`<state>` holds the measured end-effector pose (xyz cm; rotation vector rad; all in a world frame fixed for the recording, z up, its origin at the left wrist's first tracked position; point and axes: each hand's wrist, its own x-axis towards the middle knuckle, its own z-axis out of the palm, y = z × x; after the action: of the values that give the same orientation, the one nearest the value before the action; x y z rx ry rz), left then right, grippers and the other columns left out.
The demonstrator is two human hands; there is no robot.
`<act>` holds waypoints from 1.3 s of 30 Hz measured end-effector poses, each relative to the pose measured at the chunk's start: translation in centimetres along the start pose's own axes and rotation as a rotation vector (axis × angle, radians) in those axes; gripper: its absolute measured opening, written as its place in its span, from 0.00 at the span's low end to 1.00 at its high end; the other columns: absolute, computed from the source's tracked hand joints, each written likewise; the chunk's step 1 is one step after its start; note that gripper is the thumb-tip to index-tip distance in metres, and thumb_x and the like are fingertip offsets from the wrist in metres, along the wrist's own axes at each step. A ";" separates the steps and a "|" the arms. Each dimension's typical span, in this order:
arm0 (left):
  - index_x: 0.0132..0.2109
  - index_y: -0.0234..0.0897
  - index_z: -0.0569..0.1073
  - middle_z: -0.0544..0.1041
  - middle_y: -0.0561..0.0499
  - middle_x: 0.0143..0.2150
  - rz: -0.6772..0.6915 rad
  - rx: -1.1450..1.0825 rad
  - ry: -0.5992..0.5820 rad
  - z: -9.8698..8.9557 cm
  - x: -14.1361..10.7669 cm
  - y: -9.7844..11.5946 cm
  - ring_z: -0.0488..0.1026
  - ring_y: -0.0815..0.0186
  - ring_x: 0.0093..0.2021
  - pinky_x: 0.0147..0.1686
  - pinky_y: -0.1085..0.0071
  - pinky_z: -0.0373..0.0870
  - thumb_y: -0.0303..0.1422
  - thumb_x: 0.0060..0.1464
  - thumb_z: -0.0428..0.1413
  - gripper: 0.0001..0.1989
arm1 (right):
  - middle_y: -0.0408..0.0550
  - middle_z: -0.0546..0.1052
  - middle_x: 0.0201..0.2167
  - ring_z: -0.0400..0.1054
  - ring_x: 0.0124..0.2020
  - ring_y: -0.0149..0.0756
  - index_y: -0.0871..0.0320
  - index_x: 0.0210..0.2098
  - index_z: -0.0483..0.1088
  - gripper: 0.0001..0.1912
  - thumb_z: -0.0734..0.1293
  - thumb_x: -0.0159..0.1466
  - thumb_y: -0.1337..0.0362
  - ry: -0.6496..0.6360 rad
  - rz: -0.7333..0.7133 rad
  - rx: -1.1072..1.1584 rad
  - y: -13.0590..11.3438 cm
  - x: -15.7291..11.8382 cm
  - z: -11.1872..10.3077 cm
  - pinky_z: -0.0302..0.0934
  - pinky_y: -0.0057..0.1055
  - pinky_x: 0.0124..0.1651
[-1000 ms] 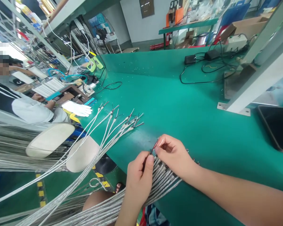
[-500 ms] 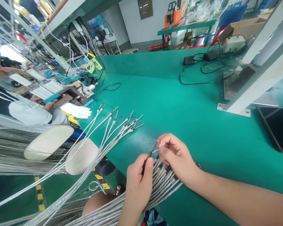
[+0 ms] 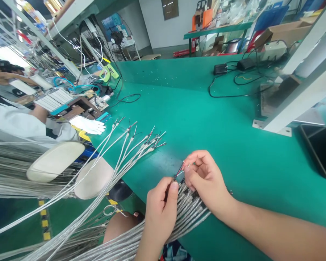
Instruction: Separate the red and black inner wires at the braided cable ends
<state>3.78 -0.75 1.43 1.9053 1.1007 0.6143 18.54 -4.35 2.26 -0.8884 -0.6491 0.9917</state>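
Between thumb and fingers, my left hand (image 3: 162, 206) grips the end of a cable whose thin red, black and white wires (image 3: 179, 173) fan out from it. My right hand (image 3: 203, 177) is closed in a pinch at the tips of those wires; the white one runs into its fingers. Under both hands lies a bundle of grey braided cables (image 3: 191, 214), their ends partly hidden by my right hand. To the left, another group of cables (image 3: 125, 159) rests over the table edge with stripped red, black and white wire ends.
A green table (image 3: 179, 112) spreads ahead. A phone (image 3: 322, 152) and a white metal post (image 3: 290, 94) stand right; black adapters (image 3: 246, 64) with cords lie behind. At left are a white glove (image 3: 88, 125), stools (image 3: 93, 178) and a seated person (image 3: 16, 116).
My hands stay at the same wires, with my right fingers shifted only slightly. The co-worker at left has moved an arm, and the camera view has tilted a little.
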 end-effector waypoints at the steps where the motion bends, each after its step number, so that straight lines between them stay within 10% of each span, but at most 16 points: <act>1: 0.35 0.38 0.67 0.68 0.57 0.28 0.000 0.003 -0.005 0.0 0.0 0.0 0.63 0.71 0.28 0.29 0.74 0.55 0.42 0.68 0.47 0.16 | 0.43 0.70 0.36 0.59 0.24 0.26 0.51 0.44 0.66 0.09 0.69 0.67 0.66 0.000 0.002 -0.005 0.0 0.0 0.0 0.56 0.25 0.23; 39: 0.34 0.37 0.68 0.65 0.57 0.25 0.028 0.035 0.045 0.4 -0.1 0.5 0.60 0.70 0.26 0.27 0.74 0.54 0.43 0.67 0.47 0.17 | 0.37 0.65 0.20 0.56 0.21 0.26 0.55 0.48 0.74 0.12 0.66 0.68 0.57 -0.002 0.137 -0.145 -0.2 0.1 -0.5 0.52 0.25 0.24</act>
<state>4.25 -1.15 1.60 1.9482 1.1219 0.6600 19.03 -4.48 2.15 -1.0707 -0.6746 1.0776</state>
